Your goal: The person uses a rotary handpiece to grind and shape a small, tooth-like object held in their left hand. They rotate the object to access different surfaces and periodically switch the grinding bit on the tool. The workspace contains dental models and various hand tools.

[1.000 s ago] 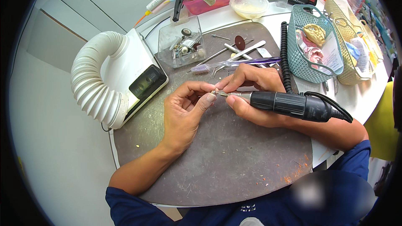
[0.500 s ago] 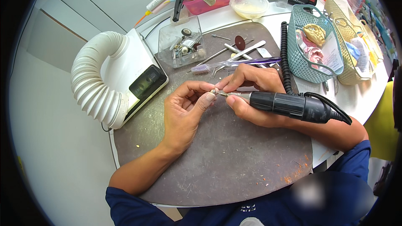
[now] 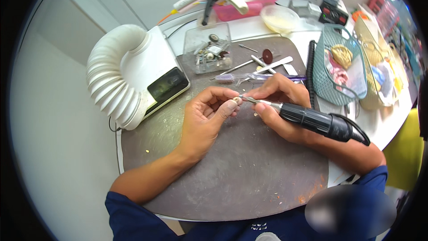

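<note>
Over the middle of the grey-brown mat, my left hand [image 3: 200, 118] pinches a small cream, ring-like piece [image 3: 236, 101] between thumb and fingertips. It looks like a dental crown, but is too small to be sure. My right hand [image 3: 290, 93] is closed round a black and silver rotary handpiece [image 3: 307, 118], held much like a pen. The handpiece slants down to the right, and its thin metal bit [image 3: 248, 99] is at the piece; whether they touch I cannot tell. The fingertips of both hands almost meet there.
A white dust extractor with a ribbed hose [image 3: 109, 80] stands left. Beyond my hands are a clear box of small parts [image 3: 207, 47], a purple-handled brush [image 3: 227, 78], a cutting disc [image 3: 267, 56] and metal tools. A teal basket [image 3: 339, 71] and coiled cord [image 3: 310, 76] stand right.
The whole view has shifted, so things on the table sit further right. The handpiece now tilts more steeply, and the small piece shows its ring-like opening. Both hands keep their grip.
</note>
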Demonstrator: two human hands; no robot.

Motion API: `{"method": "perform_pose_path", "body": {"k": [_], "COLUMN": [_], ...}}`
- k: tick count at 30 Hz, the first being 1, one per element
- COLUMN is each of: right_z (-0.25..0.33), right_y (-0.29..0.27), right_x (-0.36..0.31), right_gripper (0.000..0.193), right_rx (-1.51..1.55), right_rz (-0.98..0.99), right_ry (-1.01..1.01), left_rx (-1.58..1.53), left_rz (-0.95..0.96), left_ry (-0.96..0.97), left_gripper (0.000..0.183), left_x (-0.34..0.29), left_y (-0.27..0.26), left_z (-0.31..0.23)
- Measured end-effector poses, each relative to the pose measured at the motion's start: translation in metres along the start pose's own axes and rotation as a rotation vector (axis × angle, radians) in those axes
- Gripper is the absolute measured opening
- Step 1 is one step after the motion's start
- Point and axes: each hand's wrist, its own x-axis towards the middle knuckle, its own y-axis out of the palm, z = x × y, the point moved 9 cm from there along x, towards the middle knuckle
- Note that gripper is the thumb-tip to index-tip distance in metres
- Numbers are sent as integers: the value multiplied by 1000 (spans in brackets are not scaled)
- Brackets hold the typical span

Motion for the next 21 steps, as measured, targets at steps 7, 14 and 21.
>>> {"method": "perform_pose_path", "body": {"k": [7,14,21], "right_z": [6,16,16], "right_y": [-1,7,5], "right_x": [-1,-3,-2], "right_gripper": [17,19,21], "right_rx": [-51,-101,-71], "right_rz": [-44,59,22], "right_ry": [-63,-233,-205], "left_rx": [-19,-12,2], "left_rz": [31,38,38], "left_ry": [23,31,15], "left_gripper": [18,15,15], "left_x": [3,1,1], "left_y": [2,1,2], "left_z": [-1,-1,-1]}}
